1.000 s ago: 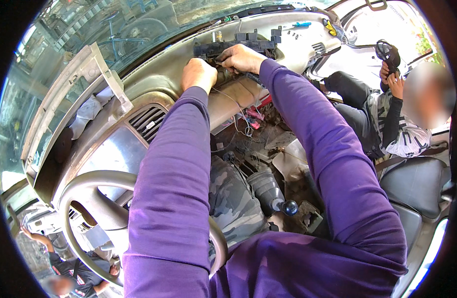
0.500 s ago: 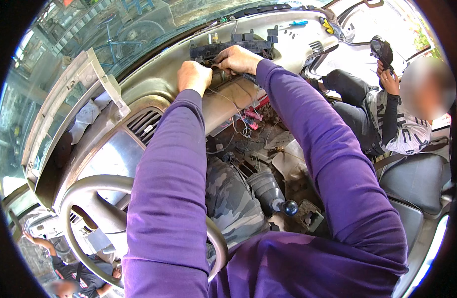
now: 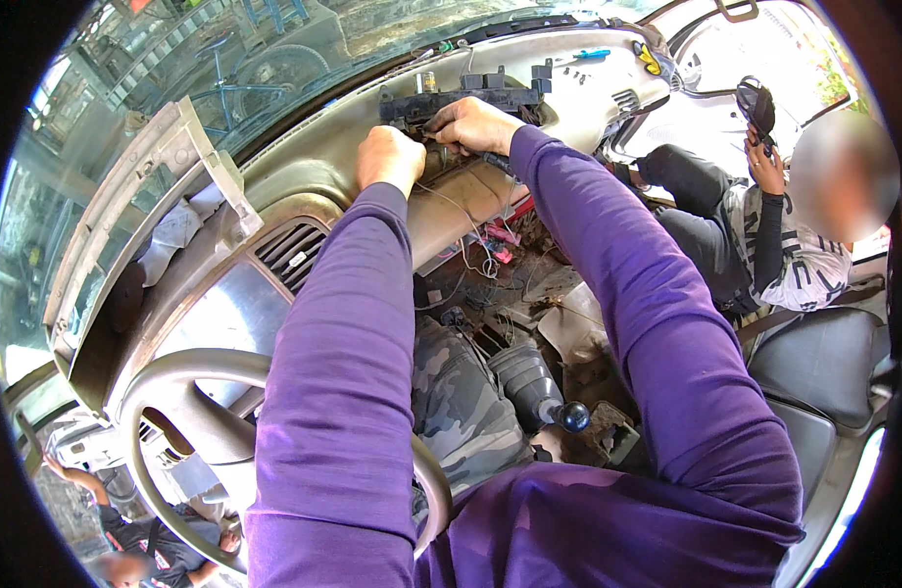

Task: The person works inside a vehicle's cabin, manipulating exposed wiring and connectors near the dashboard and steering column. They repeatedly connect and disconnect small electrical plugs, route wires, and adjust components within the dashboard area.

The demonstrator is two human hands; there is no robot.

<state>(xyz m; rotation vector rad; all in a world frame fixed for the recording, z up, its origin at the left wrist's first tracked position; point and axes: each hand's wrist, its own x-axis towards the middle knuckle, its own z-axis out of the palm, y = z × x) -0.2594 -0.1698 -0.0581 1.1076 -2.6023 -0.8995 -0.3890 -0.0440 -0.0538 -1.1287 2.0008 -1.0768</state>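
Observation:
Both my arms, in purple sleeves, reach forward to the dashboard (image 3: 289, 176). My left hand (image 3: 390, 157) is closed in a fist at the near left end of a long black plastic housing (image 3: 514, 101) with box-shaped blocks along its top. Beside it, my right hand (image 3: 473, 125) has its fingers bent and pinched together against the housing's near edge. What the fingers of either hand hold is hidden behind the knuckles. Thin pale wires (image 3: 463, 208) hang below the hands into the dashboard's open underside.
A small cylinder (image 3: 426, 81), a blue tool (image 3: 593, 54) and a yellow-and-black item (image 3: 652, 61) lie on the dashboard. Nearer are a steering wheel (image 3: 167, 367) and gear lever (image 3: 573, 416). Another person (image 3: 710, 211) sits at the right; a second (image 3: 162, 534) is at lower left.
The whole view has shifted slightly. Both hands stay closed at the black housing, with only a small movement to the right in the picture.

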